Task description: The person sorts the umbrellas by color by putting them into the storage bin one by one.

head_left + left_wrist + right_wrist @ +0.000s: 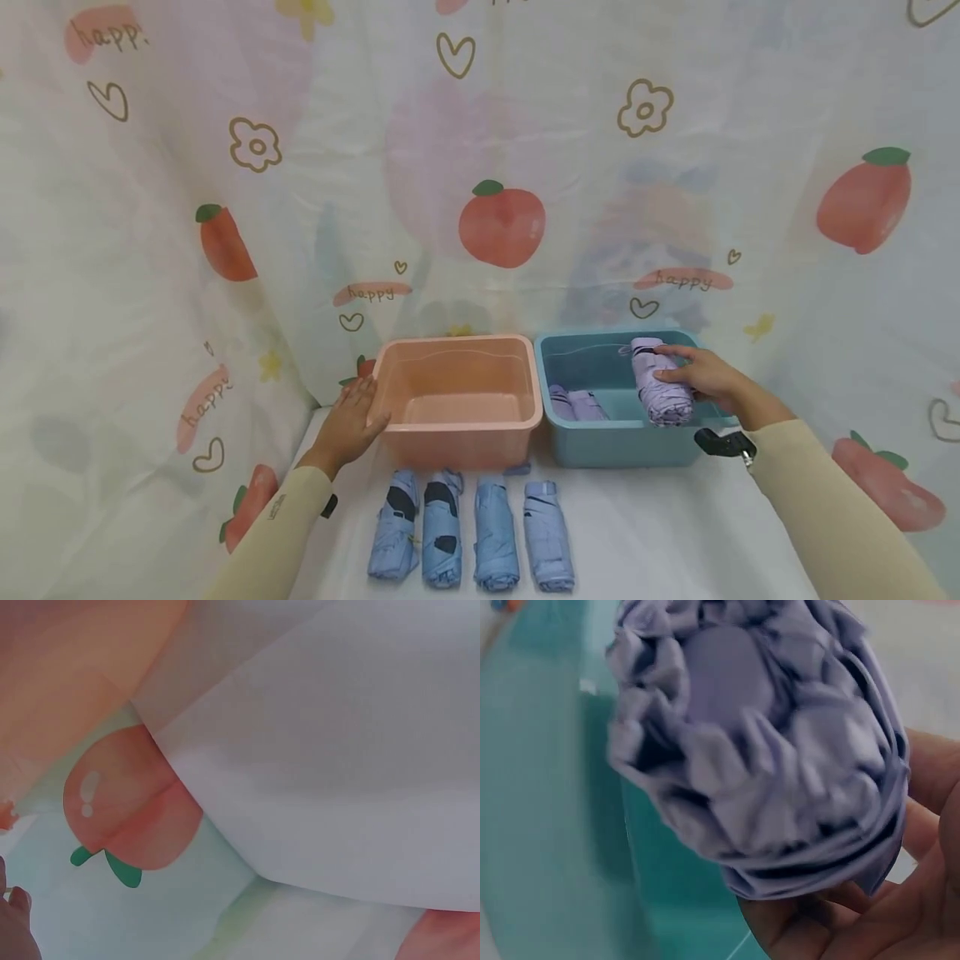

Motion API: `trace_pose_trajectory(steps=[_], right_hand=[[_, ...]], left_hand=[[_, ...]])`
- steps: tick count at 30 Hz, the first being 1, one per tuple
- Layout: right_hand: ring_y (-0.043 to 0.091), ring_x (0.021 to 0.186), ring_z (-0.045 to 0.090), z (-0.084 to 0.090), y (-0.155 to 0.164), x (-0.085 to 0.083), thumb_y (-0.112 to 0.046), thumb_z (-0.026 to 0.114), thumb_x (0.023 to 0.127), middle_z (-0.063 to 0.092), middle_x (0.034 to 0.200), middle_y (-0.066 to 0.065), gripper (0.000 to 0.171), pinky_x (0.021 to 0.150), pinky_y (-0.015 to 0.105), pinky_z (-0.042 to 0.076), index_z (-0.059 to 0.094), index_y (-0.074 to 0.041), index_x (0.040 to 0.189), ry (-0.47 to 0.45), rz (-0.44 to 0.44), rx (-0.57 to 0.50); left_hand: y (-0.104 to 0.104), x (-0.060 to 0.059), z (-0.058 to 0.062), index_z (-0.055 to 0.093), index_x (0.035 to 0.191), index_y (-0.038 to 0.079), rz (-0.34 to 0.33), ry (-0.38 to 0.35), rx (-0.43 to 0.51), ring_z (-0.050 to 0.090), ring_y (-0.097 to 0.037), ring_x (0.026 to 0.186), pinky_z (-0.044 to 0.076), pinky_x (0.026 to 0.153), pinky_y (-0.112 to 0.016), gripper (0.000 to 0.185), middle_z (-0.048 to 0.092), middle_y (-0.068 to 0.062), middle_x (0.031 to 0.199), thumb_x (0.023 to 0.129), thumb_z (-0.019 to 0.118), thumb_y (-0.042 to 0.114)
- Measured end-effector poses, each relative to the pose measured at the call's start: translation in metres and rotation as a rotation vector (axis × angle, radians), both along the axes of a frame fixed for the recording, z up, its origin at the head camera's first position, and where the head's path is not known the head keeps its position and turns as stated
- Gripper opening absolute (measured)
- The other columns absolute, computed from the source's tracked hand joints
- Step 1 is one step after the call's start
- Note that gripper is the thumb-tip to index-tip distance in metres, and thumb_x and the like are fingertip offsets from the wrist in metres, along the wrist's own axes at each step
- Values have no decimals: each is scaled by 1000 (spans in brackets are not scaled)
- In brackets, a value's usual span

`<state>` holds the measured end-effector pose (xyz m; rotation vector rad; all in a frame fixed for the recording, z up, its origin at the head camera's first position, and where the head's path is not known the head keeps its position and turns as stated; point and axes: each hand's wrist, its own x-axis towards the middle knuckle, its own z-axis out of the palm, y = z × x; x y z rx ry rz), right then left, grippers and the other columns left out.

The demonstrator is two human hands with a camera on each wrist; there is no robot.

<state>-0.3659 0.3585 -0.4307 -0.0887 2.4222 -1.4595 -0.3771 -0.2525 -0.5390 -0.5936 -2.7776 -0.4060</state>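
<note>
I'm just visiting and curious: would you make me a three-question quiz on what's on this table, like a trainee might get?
1. True or false: the pink bin holds an umbrella.
2. How many folded blue umbrellas lie in a row in front of the bins?
3. What does the right hand grip? A) a purple folded umbrella B) the teal bin C) a blue umbrella

Key: 1. False; it shows nothing inside, and the left hand rests on its side. 2. Four. 3. A, held over the teal bin.
</note>
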Motion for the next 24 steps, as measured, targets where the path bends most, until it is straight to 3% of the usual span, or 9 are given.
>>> trace_pose_trajectory(steps=[5,10,17,21,24], right_hand=[[24,85,61,-14,3,-35,-15,59,97,37,127,35,64,71,42,55,25,9,145,-48,11,26],[26,80,59,-36,4,-58,-8,66,91,43,123,33,52,67,40,53,41,10,133,-127,81,161],[38,112,47,-59,-4,-70,-4,65,89,48,129,33,40,95,51,42,54,12,124,-147,232,402],[43,119,46,-73,-15,-77,-3,65,89,55,125,28,38,98,52,41,57,10,124,-141,304,487],[48,126,40,-81,-21,-84,-1,66,88,52,130,30,37,100,54,40,60,6,123,-130,302,518]], left_hand=[[-1,-1,-3,30,149,-6,-10,16,-22,23,-37,143,14,115,-51,74,29,-18,154,100,42,49],[-1,0,0,33,147,-7,-25,38,-56,26,-38,142,17,114,-51,74,31,-20,153,99,45,47],[-2,2,0,34,146,-9,-41,56,-92,26,-39,141,19,114,-51,72,33,-22,152,99,47,45],[-4,5,-1,35,145,-9,-33,53,-77,26,-39,141,19,114,-52,72,33,-22,151,98,51,42],[-4,3,0,35,145,-9,-30,77,-79,27,-39,141,19,114,-51,71,34,-21,152,98,52,41]])
